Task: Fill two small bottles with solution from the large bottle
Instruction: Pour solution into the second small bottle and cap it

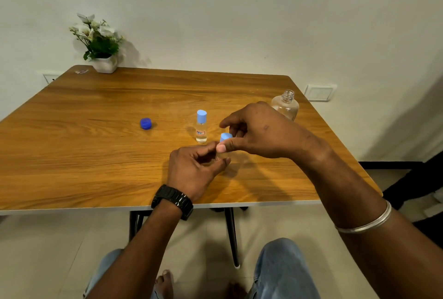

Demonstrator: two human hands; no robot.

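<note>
Wooden table [96, 155]: flowerpot [104, 64], loose cap [146, 123].

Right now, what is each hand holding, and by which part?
The left hand grips a small bottle by its body; the right hand pinches its light blue cap.

My left hand [191, 171] sits low near the table's near edge, fingers curled inward around something mostly hidden, wrist straight. My right hand [259, 131] reaches across from the right, just above and touching the left, thumb and forefinger pinching from above, forearm angled down toward the near right.
</note>
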